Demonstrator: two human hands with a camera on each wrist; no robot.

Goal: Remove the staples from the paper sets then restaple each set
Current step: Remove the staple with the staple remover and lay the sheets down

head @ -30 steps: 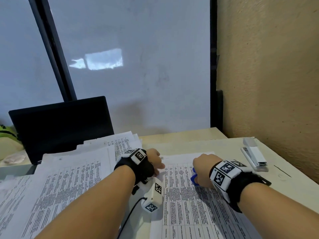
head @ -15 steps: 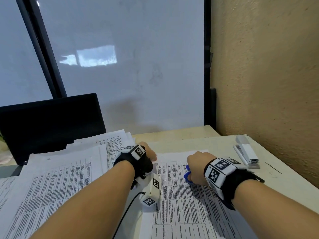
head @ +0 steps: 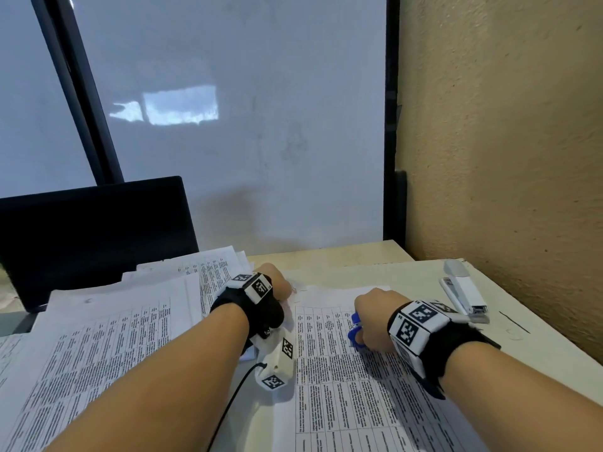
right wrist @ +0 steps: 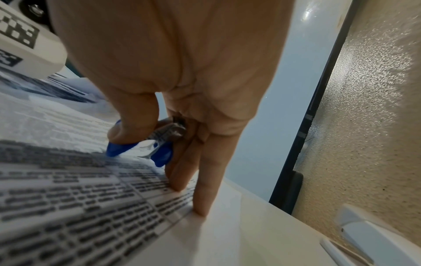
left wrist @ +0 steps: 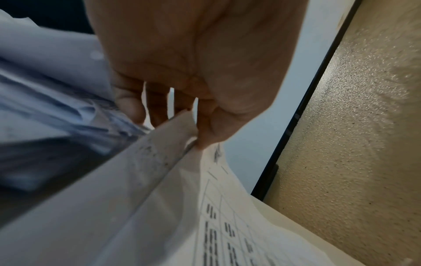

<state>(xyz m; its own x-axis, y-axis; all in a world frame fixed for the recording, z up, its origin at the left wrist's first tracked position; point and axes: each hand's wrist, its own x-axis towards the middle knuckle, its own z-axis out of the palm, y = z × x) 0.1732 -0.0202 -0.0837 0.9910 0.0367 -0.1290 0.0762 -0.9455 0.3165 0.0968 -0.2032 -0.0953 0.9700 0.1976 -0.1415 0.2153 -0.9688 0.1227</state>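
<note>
A printed paper set (head: 346, 370) lies on the desk before me. My left hand (head: 277, 283) pinches its top left corner (left wrist: 198, 144), thumb above the sheets and fingers behind them. My right hand (head: 372, 318) grips a blue staple remover (head: 354, 331) with metal jaws (right wrist: 159, 142) between thumb and fingers. Two of its fingers press down on the page (right wrist: 91, 207) near the right edge. The white stapler (head: 463, 291) lies on the desk at the right, apart from both hands.
A big stack of printed sheets (head: 98, 337) covers the left of the desk. A black laptop lid (head: 91, 236) stands behind it. A beige wall (head: 505, 158) runs close along the right. A loose white tagged device (head: 277, 363) with a cable hangs under my left wrist.
The head view has drifted a little. My left hand shifted slightly toward the paper's top left corner. The right hand stays on the page with the staple remover.
</note>
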